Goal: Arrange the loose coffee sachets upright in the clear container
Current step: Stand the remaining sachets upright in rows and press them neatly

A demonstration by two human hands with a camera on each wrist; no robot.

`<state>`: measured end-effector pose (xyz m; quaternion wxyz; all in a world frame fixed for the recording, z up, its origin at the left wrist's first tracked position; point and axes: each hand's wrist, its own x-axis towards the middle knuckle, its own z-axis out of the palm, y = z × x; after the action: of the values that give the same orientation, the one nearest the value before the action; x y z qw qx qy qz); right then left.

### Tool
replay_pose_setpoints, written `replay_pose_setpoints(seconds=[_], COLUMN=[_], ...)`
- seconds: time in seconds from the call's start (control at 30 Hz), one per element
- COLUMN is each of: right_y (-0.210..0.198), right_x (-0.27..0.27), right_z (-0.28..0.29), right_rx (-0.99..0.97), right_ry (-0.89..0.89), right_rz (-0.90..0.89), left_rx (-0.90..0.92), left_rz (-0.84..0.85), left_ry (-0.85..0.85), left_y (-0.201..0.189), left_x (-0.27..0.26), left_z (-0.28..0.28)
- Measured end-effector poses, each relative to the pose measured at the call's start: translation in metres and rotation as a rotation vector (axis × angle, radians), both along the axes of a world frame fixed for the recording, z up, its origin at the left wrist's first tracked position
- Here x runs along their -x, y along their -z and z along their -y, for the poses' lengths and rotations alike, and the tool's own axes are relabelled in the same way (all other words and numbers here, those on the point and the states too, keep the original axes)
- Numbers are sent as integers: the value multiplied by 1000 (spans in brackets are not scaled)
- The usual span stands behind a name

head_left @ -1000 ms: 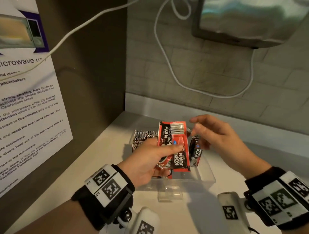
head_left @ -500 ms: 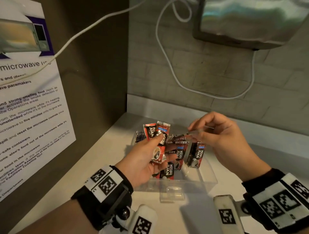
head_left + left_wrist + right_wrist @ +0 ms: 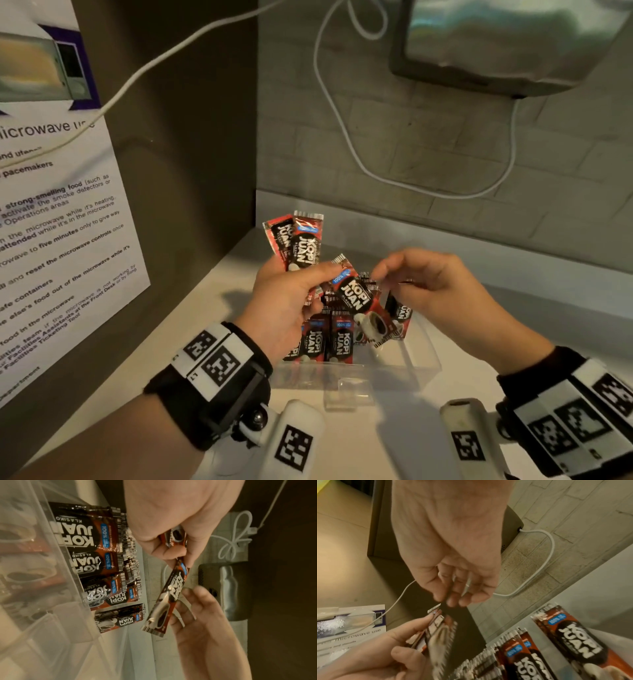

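My left hand (image 3: 291,291) grips a small fan of red-and-black coffee sachets (image 3: 301,240) above the clear container (image 3: 376,371). Two point up; a third sachet (image 3: 363,305) hangs tilted from under the thumb. In the left wrist view this hanging sachet (image 3: 169,596) dangles from the fingers. My right hand (image 3: 397,274) is just right of it, its fingers (image 3: 452,596) pinching a thin dark sachet seen edge-on. Several sachets (image 3: 329,339) stand upright in the container's left part, and one sachet (image 3: 400,311) leans at the right.
The container sits on a pale counter (image 3: 212,308) in a corner. A notice (image 3: 51,222) hangs on the left wall. White cables (image 3: 342,120) and a metal appliance (image 3: 507,44) are on the brick back wall. The container's near right part holds nothing.
My left hand has lifted and fanned its sachets, and one now hangs tilted over the container. My right hand has dropped slightly and moved closer to the left hand.
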<state>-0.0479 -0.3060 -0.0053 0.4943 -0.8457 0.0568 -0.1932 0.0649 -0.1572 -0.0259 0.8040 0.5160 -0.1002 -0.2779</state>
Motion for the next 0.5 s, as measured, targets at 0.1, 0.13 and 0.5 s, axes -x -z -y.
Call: replay_pose_setpoints(seconds=[0.1,0.13,0.5], right_y=[-7,-8,-2], right_x=[-13,-16,-1], right_z=[-5,-6,54], right_rx=[76,94,-4], right_ry=[81,91,348], right_rz=[-68,-86,-60], left_rx=[-56,-74,-17], left_rz=[116,130,-101], left_ry=[91,114,70], left_y=[-1,0,-4], left_x=[11,14,1], left_z=[4,6,-10])
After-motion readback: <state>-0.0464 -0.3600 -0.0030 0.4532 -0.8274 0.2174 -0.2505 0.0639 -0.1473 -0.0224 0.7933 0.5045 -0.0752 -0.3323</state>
